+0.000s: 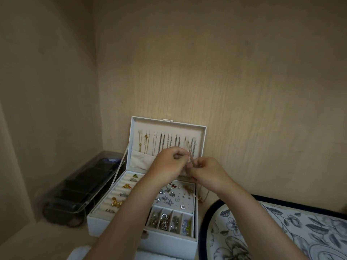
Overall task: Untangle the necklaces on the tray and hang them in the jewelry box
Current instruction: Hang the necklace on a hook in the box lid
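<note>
Chain pinched by left grip and right grip before jewelry box (necklaces hang inside).

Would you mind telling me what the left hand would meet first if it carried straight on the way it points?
Most likely the silver chains hanging inside the jewelry box's open lid, just beyond the left hand. Depth is hard to judge from this one view.

Jewelry box between case left, tray right.
</note>
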`<action>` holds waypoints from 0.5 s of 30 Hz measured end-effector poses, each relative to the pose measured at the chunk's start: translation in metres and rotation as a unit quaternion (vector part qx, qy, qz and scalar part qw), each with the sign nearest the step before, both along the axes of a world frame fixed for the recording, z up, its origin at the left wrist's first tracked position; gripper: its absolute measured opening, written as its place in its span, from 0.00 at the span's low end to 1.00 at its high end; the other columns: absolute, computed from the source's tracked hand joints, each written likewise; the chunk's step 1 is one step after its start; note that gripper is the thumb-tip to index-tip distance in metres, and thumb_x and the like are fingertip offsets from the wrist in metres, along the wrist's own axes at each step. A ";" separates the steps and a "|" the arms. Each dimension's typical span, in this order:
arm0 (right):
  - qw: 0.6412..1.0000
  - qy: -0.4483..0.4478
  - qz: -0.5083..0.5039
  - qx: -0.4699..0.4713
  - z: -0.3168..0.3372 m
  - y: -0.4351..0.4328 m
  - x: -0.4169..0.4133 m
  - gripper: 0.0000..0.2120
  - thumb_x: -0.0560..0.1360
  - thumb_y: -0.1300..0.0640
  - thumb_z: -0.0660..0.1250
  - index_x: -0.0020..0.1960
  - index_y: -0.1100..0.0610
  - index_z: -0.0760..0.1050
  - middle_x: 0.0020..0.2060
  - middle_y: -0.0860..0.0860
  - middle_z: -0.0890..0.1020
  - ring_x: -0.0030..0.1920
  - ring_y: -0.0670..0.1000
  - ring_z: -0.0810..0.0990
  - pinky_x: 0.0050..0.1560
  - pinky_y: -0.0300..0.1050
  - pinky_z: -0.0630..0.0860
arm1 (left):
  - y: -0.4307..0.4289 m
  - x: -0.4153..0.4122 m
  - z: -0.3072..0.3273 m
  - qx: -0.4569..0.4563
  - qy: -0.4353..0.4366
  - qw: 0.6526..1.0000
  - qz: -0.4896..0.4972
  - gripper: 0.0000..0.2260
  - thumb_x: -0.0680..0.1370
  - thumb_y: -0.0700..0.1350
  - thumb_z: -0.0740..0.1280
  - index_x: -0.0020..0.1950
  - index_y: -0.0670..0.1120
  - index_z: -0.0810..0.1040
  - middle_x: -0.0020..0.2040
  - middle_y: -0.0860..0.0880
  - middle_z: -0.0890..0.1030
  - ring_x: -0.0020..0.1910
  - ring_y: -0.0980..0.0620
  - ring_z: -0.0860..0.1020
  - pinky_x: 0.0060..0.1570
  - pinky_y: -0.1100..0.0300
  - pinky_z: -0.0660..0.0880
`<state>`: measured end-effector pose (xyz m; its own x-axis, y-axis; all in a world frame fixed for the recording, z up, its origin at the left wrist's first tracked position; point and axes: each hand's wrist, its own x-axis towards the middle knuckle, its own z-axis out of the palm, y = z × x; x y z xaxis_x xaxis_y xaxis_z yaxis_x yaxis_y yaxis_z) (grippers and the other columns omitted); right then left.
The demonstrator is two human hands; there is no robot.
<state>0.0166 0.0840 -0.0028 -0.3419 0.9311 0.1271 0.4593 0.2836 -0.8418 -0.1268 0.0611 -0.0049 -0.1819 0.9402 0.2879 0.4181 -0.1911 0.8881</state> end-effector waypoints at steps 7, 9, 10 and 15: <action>0.984 -0.166 0.040 -0.050 -0.009 0.008 0.032 0.12 0.78 0.54 0.70 0.39 0.60 0.82 0.32 0.51 0.84 0.35 0.49 0.81 0.47 0.47 0.80 | -0.001 0.012 -0.010 -0.034 0.094 0.995 0.000 0.08 0.79 0.49 0.66 0.58 0.54 0.78 0.47 0.59 0.78 0.46 0.61 0.77 0.43 0.64 0.72; 0.979 -0.183 0.055 -0.064 -0.008 0.009 0.037 0.13 0.79 0.54 0.68 0.41 0.63 0.83 0.33 0.52 0.85 0.37 0.51 0.85 0.51 0.50 0.82 | -0.003 0.017 -0.012 -0.045 0.121 0.992 -0.006 0.09 0.80 0.49 0.66 0.59 0.54 0.77 0.49 0.59 0.78 0.48 0.61 0.77 0.47 0.63 0.73; 0.980 -0.184 0.059 -0.052 -0.005 0.009 0.039 0.14 0.79 0.54 0.68 0.41 0.63 0.83 0.33 0.52 0.85 0.38 0.52 0.85 0.49 0.49 0.82 | -0.004 0.019 -0.013 -0.050 0.131 0.990 -0.009 0.09 0.80 0.49 0.65 0.60 0.54 0.77 0.50 0.59 0.78 0.49 0.60 0.77 0.49 0.62 0.74; 0.983 -0.166 0.029 0.077 0.013 0.006 0.041 0.15 0.81 0.53 0.66 0.41 0.60 0.82 0.28 0.49 0.74 0.28 0.45 0.71 0.35 0.42 0.67 | -0.006 0.030 -0.009 -0.074 0.042 0.993 -0.081 0.10 0.81 0.41 0.60 0.56 0.50 0.80 0.43 0.49 0.84 0.33 0.56 0.79 0.44 0.55 0.79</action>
